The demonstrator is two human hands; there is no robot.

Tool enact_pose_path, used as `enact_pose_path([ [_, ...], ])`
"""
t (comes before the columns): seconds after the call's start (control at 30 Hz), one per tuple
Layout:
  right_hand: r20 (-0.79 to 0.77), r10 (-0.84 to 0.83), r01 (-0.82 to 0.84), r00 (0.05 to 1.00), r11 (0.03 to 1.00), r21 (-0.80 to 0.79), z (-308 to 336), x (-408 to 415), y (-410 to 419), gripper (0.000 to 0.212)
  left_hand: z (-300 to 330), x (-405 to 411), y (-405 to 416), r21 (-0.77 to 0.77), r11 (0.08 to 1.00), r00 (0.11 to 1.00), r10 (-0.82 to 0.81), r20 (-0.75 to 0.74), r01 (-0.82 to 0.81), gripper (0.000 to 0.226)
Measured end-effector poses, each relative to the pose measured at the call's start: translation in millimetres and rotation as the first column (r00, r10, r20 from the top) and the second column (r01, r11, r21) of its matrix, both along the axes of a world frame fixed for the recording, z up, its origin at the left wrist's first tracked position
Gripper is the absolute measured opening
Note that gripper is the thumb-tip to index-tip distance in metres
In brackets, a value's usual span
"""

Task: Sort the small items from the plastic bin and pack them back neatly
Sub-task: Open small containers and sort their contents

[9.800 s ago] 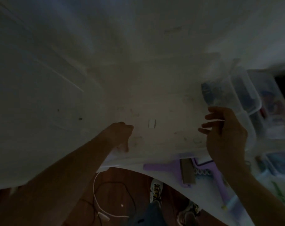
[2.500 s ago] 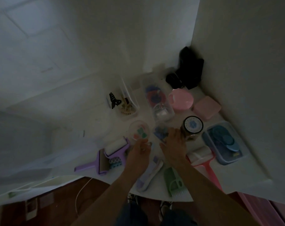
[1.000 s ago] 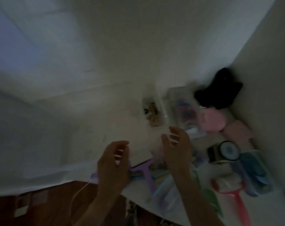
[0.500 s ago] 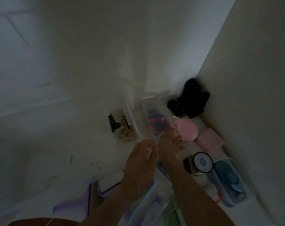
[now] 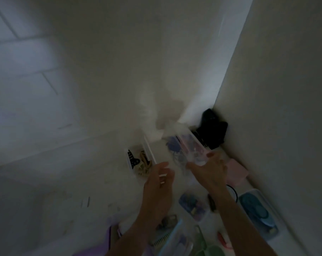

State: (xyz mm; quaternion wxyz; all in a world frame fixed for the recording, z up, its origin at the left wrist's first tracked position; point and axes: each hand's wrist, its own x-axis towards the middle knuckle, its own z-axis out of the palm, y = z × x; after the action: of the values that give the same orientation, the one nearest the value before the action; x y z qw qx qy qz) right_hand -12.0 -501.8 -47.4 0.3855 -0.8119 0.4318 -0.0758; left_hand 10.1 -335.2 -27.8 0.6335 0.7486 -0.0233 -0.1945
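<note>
The scene is dim and blurred. My right hand [image 5: 210, 169] grips the near end of a narrow clear container [image 5: 190, 145] and holds it tilted above the white surface; pink things show inside it. Blue hair items [image 5: 172, 146] show blurred at its left side; whether they are inside it I cannot tell. My left hand [image 5: 160, 179] hovers just left of it, fingers loosely curled, holding nothing. A clear tray [image 5: 128, 157] with black and beige hair claws lies to the left.
A black object [image 5: 211, 132] fills the corner by the right wall. A pink box [image 5: 236, 170], a clear box with a blue brush [image 5: 256, 209] and a small box of blue bits [image 5: 192, 204] lie nearby. A green comb [image 5: 206, 244] lies at the front.
Both hands were together at the clear container half a second ago. Now my right hand has it raised and tilted, and my left hand has drawn back to the left.
</note>
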Motion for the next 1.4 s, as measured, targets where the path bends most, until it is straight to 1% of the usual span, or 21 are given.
enact_pose_path([
  [0.07,0.079,0.012,-0.015,0.997,0.999,0.040,42.8,-18.0,-7.1,0.076,13.8,-1.5,-3.9,-0.097,0.994,0.992,0.032,-0.125,-0.045,0.034],
  [0.13,0.131,0.051,-0.063,0.990,0.994,0.092,91.9,-39.6,-12.5,0.072,27.9,-2.9,-3.7,-0.230,0.970,0.961,0.006,-0.278,-0.073,0.063],
  [0.17,0.151,0.101,-0.120,0.983,0.985,0.120,116.5,-51.2,-14.6,0.069,36.8,-3.5,-1.9,-0.336,0.937,0.934,-0.035,-0.355,-0.092,0.060],
  [0.23,0.189,0.239,-0.276,0.952,0.940,0.203,161.5,-73.0,-17.1,0.066,59.2,-4.7,5.4,-0.561,0.818,0.868,-0.181,-0.463,-0.129,0.037],
  [0.27,0.215,0.303,-0.352,0.929,0.903,0.248,180.3,-82.4,-15.5,0.067,72.2,-6.8,10.3,-0.633,0.765,0.857,-0.244,-0.454,-0.118,0.043],
  [0.3,0.234,0.362,-0.418,0.902,0.867,0.272,196.1,-89.8,-13.5,0.069,83.0,-9.5,15.5,-0.697,0.713,0.865,-0.299,-0.404,-0.079,0.058],
  [0.37,0.245,0.483,-0.534,0.841,0.816,0.224,221.1,-99.3,-6.5,0.066,98.4,-17.9,25.6,-0.789,0.614,0.895,-0.342,-0.286,-0.017,0.084],
  [0.4,0.228,0.564,-0.599,0.794,0.791,0.126,230.6,-101.8,-1.0,0.065,102.9,-24.0,32.2,-0.807,0.590,0.912,-0.333,-0.241,0.002,0.090],
  [0.47,0.108,0.701,-0.690,0.705,0.713,-0.122,246.8,-100.8,11.0,0.079,106.0,-35.3,44.2,-0.805,0.592,0.940,-0.292,-0.178,0.032,0.093],
  [0.57,0.002,0.831,-0.777,0.556,0.520,-0.355,263.1,-91.4,39.2,0.097,109.6,-47.6,58.0,-0.783,0.622,0.965,-0.190,-0.180,-0.024,0.096],
  [0.63,-0.020,0.885,-0.785,0.465,0.401,-0.472,261.4,-83.6,61.0,0.090,117.3,-52.6,66.9,-0.779,0.619,0.970,-0.111,-0.216,-0.102,0.107],
  [0.7,0.061,0.909,-0.739,0.412,0.372,-0.561,252.1,-78.4,78.7,0.067,123.2,-55.4,74.0,-0.779,0.607,0.970,-0.050,-0.236,-0.158,0.105],
  [0.73,0.098,0.901,-0.692,0.422,0.390,-0.608,247.2,-77.5,86.5,0.057,126.3,-56.5,77.5,-0.780,0.600,0.970,-0.022,-0.241,-0.180,0.097],
  [0.8,0.140,0.868,-0.594,0.477,0.435,-0.676,238.9,-78.1,102.3,0.052,131.7,-58.6,85.3,-0.784,0.584,0.969,0.019,-0.248,-0.212,0.090],
  [0.87,0.224,0.852,-0.580,0.473,0.493,-0.649,230.1,-77.3,112.6,0.054,137.2,-61.8,95.1,-0.811,0.550,0.976,0.034,-0.217,-0.200,0.097],
  [0.93,0.361,0.840,-0.616,0.405,0.543,-0.572,223.4,-75.3,115.8,0.053,140.7,-62.0,105.1,-0.825,0.536,0.982,0.048,-0.182,-0.179,0.081],
  [1.0,0.349,0.854,-0.578,0.386,0.519,-0.630,221.6,-71.9,115.2,0.048,139.6,-60.3,112.8,-0.823,0.546,0.986,0.049,-0.157,-0.159,0.071],
  [1.1,0.291,0.883,-0.555,0.367,0.459,-0.693,226.0,-64.9,122.9,0.046,140.5,-59.8,120.4,-0.834,0.527,0.985,0.047,-0.164,-0.164,0.076],
  [1.2,0.298,0.911,-0.555,0.285,0.411,-0.724,228.3,-59.1,135.0,0.046,137.8,-56.2,129.4,-0.842,0.516,0.987,0.061,-0.147,-0.157,0.083],
  [1.3,0.212,0.965,-0.763,0.153,0.252,-0.596,243.8,-58.9,125.1,0.056,128.2,-53.0,145.0,-0.848,0.521,0.996,0.031,-0.088,-0.091,0.098],
  [1.4,0.049,0.999,-0.961,0.022,0.034,-0.273,262.7,-56.7,110.9,0.081,127.2,-52.4,159.4,-0.835,0.549,0.998,-0.022,-0.057,-0.035,0.103],
])
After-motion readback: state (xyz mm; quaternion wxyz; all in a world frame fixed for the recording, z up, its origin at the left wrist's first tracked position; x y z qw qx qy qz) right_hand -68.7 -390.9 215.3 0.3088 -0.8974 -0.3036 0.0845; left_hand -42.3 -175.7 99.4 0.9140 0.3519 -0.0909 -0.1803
